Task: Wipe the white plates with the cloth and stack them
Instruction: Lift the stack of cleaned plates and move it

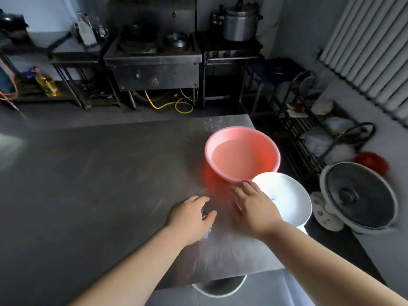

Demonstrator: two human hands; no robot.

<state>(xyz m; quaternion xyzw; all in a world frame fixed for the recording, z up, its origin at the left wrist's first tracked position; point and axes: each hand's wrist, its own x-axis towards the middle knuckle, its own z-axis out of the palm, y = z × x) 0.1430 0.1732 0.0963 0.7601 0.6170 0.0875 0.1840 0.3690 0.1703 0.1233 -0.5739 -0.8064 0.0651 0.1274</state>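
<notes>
Item: stack of white round ceramic plates (287, 199), at the near right corner of the grey brushed-steel worktable (88, 184), overhanging its right edge. It touches or sits just beside the pink round plastic basin (241, 154), which holds water and stands just beyond it. Judged purpose of the grouping: water and plates together within one reach, with bare steel to the left likely kept for the wiped pile.

Item: cloth (207, 226), grey-white, mostly hidden. Only a small crumpled edge shows under the left hand, on a wet, streaked patch of the table.

Item: left hand (192, 214). Palm down on the table over the cloth, forearm coming in from the near left. Fingers bent round the cloth edge, thumb toward the right; it appears to grip the cloth, though blur makes the hold uncertain.

Item: right hand (254, 208). Palm down, forearm coming in from the near right, over the left rim of the plates. Fingers spread and fairly straight, tips at the basin's near wall; contact with either cannot be told.

Item: white fan (357, 195), on the floor, right of the table.

Status, judged: no wiped stack visible.
</notes>
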